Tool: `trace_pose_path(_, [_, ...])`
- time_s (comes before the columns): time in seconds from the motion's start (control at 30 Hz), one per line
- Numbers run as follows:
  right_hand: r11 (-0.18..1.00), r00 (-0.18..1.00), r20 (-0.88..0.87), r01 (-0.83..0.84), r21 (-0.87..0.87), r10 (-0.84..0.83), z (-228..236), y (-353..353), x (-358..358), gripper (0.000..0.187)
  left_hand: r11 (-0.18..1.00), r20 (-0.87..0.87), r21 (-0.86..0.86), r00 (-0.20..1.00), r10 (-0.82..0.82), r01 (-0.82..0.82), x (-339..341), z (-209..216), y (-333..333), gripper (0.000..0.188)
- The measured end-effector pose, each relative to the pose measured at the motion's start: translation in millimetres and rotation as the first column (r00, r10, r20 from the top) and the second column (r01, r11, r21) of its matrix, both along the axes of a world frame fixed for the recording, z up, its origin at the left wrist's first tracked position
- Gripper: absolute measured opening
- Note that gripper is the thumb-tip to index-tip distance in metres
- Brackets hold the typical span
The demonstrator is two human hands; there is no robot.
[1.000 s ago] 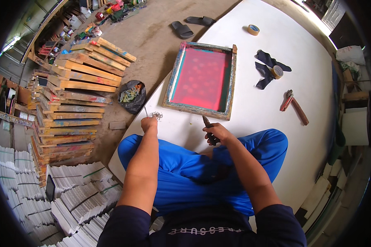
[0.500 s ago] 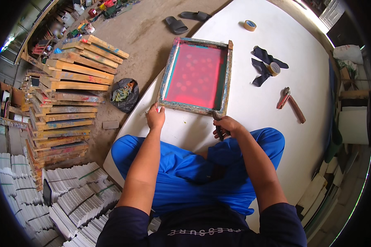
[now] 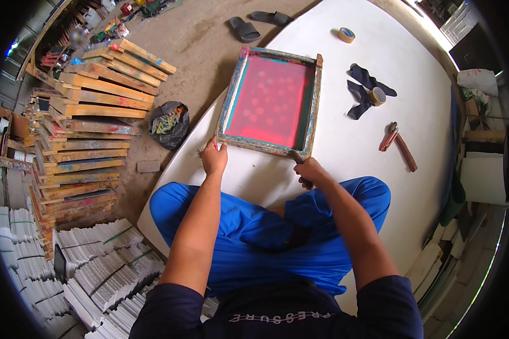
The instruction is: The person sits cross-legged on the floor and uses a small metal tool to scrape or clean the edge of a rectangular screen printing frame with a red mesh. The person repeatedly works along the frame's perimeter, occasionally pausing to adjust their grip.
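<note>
A screen-printing frame of paint-stained wood, with pink-red mesh and pale round spots in it, lies tilted on the white board in front of me. My left hand grips its near left corner, thumb and fingers closed on the wood. At the near right corner my right hand is closed around a dark hand tool. That tool's tip reaches the frame's edge; its exact kind is hidden by my fingers.
On the white board, to the right, lie a red-handled tool, a wooden handle, dark cloth strips and two tape rolls. Stacked wooden frames, a black bag and bundled white sheets stand left.
My right hand has shifted slightly to the right and turned, its fingers closing further round the dark tool. My left hand stays on the frame's corner. The view has moved slightly.
</note>
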State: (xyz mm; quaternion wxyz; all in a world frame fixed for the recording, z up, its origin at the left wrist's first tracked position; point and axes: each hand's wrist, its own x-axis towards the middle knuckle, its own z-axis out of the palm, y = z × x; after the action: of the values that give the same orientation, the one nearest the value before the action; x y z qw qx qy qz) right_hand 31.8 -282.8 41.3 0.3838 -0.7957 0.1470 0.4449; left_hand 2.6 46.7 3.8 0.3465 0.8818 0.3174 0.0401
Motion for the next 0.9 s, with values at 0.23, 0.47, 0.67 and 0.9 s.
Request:
trace_pose_path(0.23, [0.967, 0.946, 0.321, 0.041, -0.253, 0.044, -26.8, 20.6, -34.6, 0.041, 1.000, -0.011, -0.003, 1.000, -0.011, 0.011, -2.3, 8.5, -5.1, 0.050])
trace_pose_path(0.47, [0.958, 0.895, 0.446, 0.108, -0.264, 0.022, -22.9, 36.2, -50.0, 0.041, 0.999, -0.035, -0.019, 0.999, -0.037, 0.036, -0.7, 3.0, 1.3, 0.054])
trace_pose_path(0.67, [0.977, 0.859, 0.512, 0.116, -0.177, -0.010, -38.2, 19.3, -49.0, 0.040, 0.998, -0.008, -0.026, 0.999, -0.051, 0.051, -5.2, -4.0, -5.3, 0.059])
trace_pose_path(0.9, [0.976, 0.720, 0.694, 0.165, -0.140, -0.022, -50.3, 26.4, -43.7, 0.034, 0.999, 0.031, -0.025, 0.999, -0.034, 0.035, -13.2, 2.1, -10.2, 0.060])
